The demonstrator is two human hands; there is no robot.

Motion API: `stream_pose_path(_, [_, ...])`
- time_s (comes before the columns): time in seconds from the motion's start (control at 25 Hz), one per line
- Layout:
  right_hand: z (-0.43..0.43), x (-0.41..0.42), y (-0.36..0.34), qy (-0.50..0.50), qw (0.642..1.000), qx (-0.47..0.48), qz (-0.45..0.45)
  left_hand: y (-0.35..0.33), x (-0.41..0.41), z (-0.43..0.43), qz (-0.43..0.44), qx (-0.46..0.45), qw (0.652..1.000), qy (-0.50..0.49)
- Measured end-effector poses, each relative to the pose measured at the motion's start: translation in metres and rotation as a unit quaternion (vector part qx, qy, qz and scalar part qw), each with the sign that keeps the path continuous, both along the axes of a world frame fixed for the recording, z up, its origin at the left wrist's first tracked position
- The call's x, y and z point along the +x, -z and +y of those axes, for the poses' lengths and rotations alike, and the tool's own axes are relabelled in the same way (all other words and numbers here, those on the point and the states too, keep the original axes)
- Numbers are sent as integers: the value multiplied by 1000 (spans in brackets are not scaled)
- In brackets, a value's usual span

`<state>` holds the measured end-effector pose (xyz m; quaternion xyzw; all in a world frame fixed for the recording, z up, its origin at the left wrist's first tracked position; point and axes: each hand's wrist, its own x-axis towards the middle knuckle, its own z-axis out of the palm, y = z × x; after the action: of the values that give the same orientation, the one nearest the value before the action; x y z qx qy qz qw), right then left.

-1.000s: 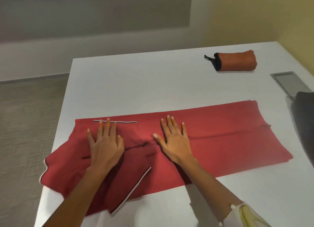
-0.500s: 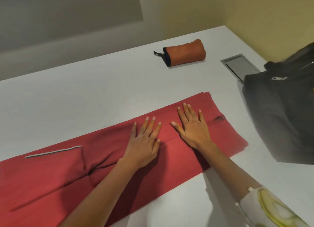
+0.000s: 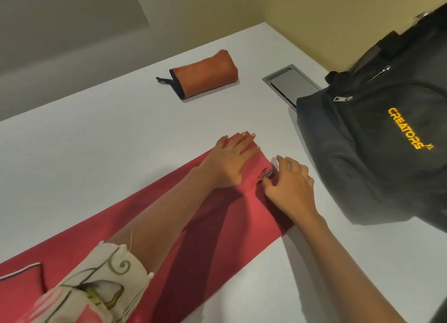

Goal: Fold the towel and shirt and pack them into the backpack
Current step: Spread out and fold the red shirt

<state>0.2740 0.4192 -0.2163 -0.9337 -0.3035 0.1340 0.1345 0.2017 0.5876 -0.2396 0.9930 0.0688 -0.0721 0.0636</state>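
A red shirt [image 3: 208, 228], folded into a long strip, lies across the white table [image 3: 121, 141]. My left hand [image 3: 233, 159] presses flat on the strip's right end, fingers straight. Beside it, my right hand [image 3: 289, 186] has its fingers bent over the same end, thumb and fingertips at a small dark tag on the cloth edge. A rolled orange towel [image 3: 205, 74] with a black-trimmed end lies further back on the table. The black backpack [image 3: 377, 138] with yellow lettering stands at the right, close to my right hand.
A metal cable hatch [image 3: 291, 84] is set into the tabletop between the towel and the backpack. The table's far edge meets a grey and yellow wall. A white-piped shirt edge [image 3: 20, 270] shows at the lower left.
Both hands slid right along the shirt to its far right end. The right hand went from flat to bent fingers at the cloth edge. My view swung toward the backpack.
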Motion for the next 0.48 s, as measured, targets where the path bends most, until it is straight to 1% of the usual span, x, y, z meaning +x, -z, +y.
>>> stream_pose_path(0.08, [-12, -1, -8, 14, 998, -48, 35, -13, 28, 4, 61, 20, 998, 29])
stream_pose_path(0.12, [-15, -1, -8, 18, 997, -67, 42, -18, 37, 5, 76, 35, 996, 42])
stream_pose_path(0.2, [-17, 1, -7, 29, 995, -87, 50, -23, 50, 6, 79, 69, 992, 65])
stream_pose_path(0.28, [-16, 6, -6, 51, 992, -82, 81, -25, 56, 3, 82, 80, 991, 68])
stream_pose_path(0.4, [-16, 9, -7, 65, 987, -48, 139, -31, 59, -1, 103, 88, 988, 69])
stream_pose_path(0.48, [-18, 6, -9, 63, 986, -21, 154, -35, 55, -1, 94, 87, 990, 61])
